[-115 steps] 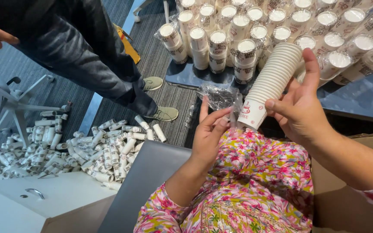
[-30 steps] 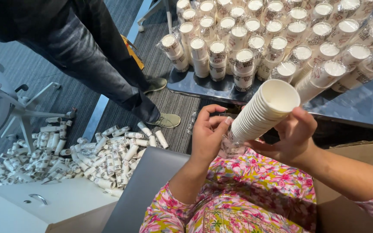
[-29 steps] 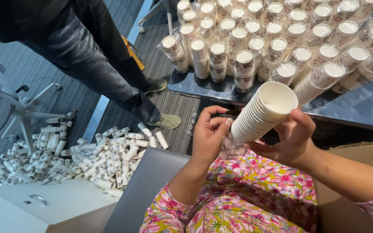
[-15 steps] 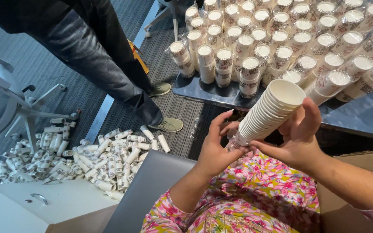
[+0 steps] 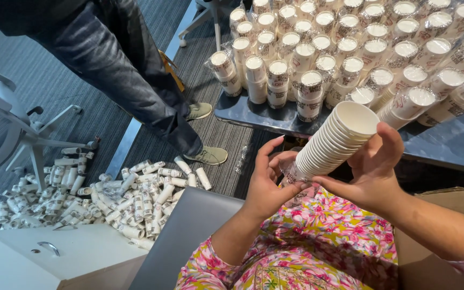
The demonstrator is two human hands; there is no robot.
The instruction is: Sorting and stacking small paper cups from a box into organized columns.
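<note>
I hold a long stack of white paper cups (image 5: 333, 140) tilted in front of me, its open mouth pointing up and away toward the table (image 5: 447, 147). My right hand (image 5: 374, 174) is clamped around the side of the stack, thumb up near the rim and fingers wrapped underneath. My left hand (image 5: 267, 182) sits at the lower end of the stack, fingers partly curled and touching the crinkled clear plastic wrap (image 5: 292, 173) that clings to the bottom cups. The two hands are close together, each on the stack.

On the dark table beyond stand many more wrapped cup stacks (image 5: 350, 48), upright and packed close together. To my left, on the grey carpet, lies a heap of rolled cup sleeves (image 5: 98, 193), with a white cabinet (image 5: 55, 258) just beside it. Another person (image 5: 114, 64) in dark jeans stands near the heap, and a white chair (image 5: 6, 129) stands further left.
</note>
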